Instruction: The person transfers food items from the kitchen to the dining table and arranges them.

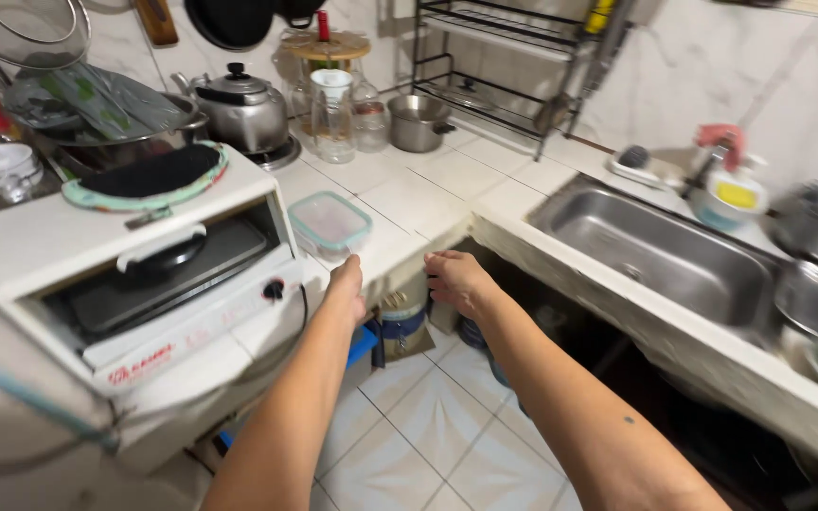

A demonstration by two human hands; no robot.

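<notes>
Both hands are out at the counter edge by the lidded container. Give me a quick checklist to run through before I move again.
1. Left hand empty: ok, nothing held, it sits near the counter edge.
2. Right hand empty: ok, fingers curled at the counter edge.
3. Lidded container shut: ok, lid on, flat on the tiles.
4. Path to the container unblocked: ok.
5. Toaster oven beside the left arm: door looks shut, ok.
6. What is in the container: cannot tell.

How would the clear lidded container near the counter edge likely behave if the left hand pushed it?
The container looks empty, so it is probably light and slides easily on the glossy tiled counter. Low and squat, it seems unlikely to tip. The left hand is just beside it.
</notes>
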